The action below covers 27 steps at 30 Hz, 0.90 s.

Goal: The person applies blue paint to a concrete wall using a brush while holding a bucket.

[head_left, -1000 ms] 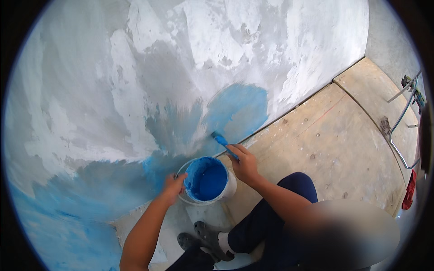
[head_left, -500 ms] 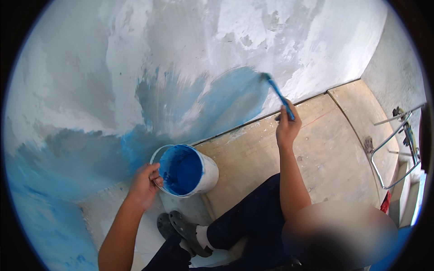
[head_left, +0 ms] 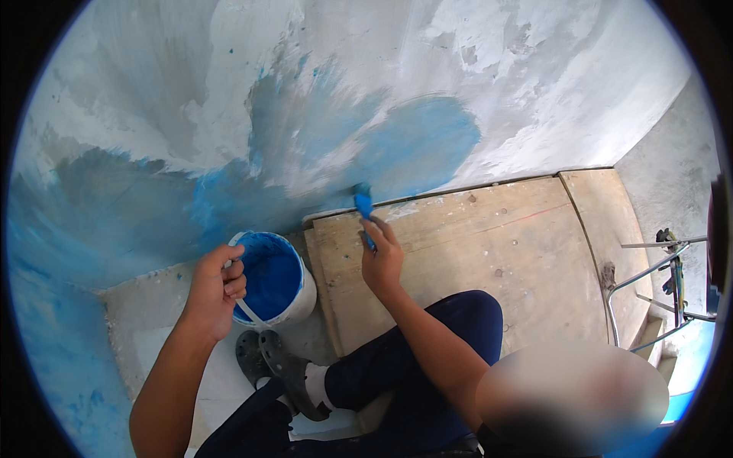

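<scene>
My left hand [head_left: 217, 286] is closed around the handle of a white paint bucket [head_left: 300, 299], whose inside is coated with blue paint [head_left: 271, 278]. The bucket hangs or stands beside the wooden boards; I cannot tell which. In my right hand [head_left: 382, 256] is a paintbrush [head_left: 364, 204] with a blue handle, its dark bristles against the lower part of the wall [head_left: 321, 46]. Blue paint covers a patch [head_left: 420, 141] of the grey-white wall there, and streaks run along to the left.
Wooden boards [head_left: 458, 252] run along the wall's foot to the right. A metal-tube frame [head_left: 657, 267] stands at the far right. My grey clogs [head_left: 286, 370] are below the bucket, and my bent knee [head_left: 481, 313] is over the boards.
The brush in my right hand has swept left and down along the wall, toward the bucket. In view, the bucket and my left hand sit a little farther left.
</scene>
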Each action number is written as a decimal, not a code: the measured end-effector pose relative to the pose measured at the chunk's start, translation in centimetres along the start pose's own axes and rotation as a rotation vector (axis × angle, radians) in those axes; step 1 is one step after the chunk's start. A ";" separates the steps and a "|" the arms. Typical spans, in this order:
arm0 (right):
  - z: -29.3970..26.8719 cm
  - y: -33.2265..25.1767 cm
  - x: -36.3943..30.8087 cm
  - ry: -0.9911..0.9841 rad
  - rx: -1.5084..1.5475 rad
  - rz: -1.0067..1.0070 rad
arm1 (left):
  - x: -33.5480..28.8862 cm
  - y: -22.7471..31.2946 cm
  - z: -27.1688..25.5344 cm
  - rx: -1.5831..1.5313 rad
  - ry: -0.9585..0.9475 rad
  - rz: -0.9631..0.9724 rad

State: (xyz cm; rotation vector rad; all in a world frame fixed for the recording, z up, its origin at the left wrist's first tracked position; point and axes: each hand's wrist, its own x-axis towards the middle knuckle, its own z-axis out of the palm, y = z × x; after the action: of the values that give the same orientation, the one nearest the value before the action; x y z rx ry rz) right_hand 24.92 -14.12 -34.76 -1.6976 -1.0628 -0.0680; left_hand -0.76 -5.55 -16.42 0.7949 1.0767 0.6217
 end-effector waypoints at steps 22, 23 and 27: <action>-6.7 9.2 7.5 0.645 0.062 0.456 | -1.7 0.8 6.7 0.152 -0.230 0.091; -7.4 9.5 8.1 0.733 0.118 0.490 | -1.4 0.7 7.6 0.155 -0.259 0.094; -8.4 13.6 7.8 0.729 0.423 0.785 | -0.9 0.1 10.5 0.169 -0.357 0.093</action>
State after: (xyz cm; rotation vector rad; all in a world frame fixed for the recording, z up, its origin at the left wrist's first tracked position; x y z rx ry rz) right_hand 42.40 -16.35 -37.31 -1.4090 0.1524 0.0419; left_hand 8.74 -8.89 -13.17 1.0635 0.7737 0.4482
